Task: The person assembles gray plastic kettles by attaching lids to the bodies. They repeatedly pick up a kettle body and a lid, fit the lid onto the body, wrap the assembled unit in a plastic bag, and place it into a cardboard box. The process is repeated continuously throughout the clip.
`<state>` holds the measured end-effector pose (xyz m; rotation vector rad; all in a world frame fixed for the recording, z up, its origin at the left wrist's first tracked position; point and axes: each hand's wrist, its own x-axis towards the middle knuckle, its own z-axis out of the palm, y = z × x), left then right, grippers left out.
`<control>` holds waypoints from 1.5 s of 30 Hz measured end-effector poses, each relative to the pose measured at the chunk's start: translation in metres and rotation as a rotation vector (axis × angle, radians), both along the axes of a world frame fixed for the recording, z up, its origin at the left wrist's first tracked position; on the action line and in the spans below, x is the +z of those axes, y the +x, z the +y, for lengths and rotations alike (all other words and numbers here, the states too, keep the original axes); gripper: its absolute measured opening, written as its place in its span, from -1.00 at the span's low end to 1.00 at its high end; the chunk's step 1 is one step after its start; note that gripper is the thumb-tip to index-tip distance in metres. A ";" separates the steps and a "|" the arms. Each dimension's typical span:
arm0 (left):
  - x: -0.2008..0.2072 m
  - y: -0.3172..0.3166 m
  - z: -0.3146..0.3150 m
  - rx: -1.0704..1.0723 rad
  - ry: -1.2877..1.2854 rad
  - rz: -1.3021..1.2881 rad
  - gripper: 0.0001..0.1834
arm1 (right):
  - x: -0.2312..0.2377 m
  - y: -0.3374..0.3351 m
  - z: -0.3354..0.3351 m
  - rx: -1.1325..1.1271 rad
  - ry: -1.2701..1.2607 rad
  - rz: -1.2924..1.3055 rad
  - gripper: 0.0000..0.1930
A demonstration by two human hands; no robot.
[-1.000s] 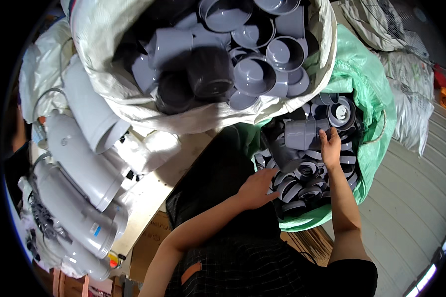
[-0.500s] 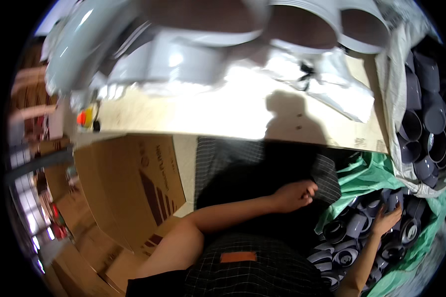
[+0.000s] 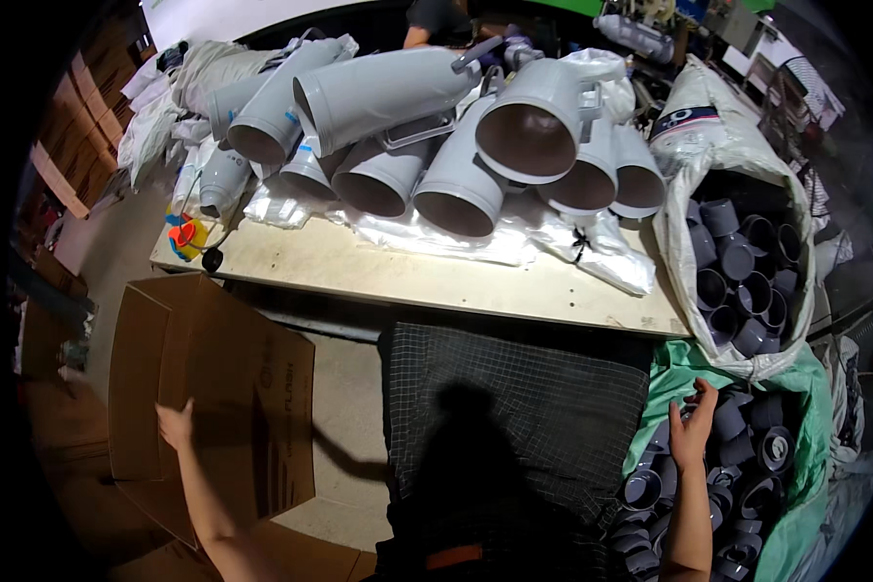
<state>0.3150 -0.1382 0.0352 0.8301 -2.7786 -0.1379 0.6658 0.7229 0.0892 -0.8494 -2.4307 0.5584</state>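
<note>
My left hand [image 3: 176, 424] reaches out to the left and rests on a flap of an open brown cardboard box [image 3: 213, 388] on the floor, fingers spread. My right hand [image 3: 694, 427] hovers with fingers apart over a green sack [image 3: 689, 364] full of small grey pipe fittings [image 3: 747, 456], touching or nearly touching the top ones. Neither hand holds anything. A dark checked cloth [image 3: 514, 407] lies between my arms, over my lap.
A wooden table [image 3: 407, 267] ahead carries several large grey pipe bends [image 3: 456, 145] and clear plastic bags. A white sack [image 3: 737, 252] of grey fittings stands at the right. More cartons are stacked at the far left. Another person's arm [image 3: 427, 24] shows at the top.
The view has swung back toward the table. My left hand moved from near my lap out to the cardboard box flap. My right hand stays over the fittings in the green sack.
</note>
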 end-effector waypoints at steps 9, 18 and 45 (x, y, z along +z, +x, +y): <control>-0.014 0.074 0.146 -0.621 -0.036 -0.284 -0.73 | 0.052 -0.117 -0.021 0.222 -0.234 0.306 -0.56; 0.018 0.181 0.320 -0.855 0.344 -0.397 -0.68 | 0.104 -0.416 -0.027 0.258 0.311 0.564 -0.41; 0.158 -0.029 0.488 -1.231 0.979 -0.720 -0.35 | -0.036 -0.115 0.142 -0.401 0.107 0.358 -0.69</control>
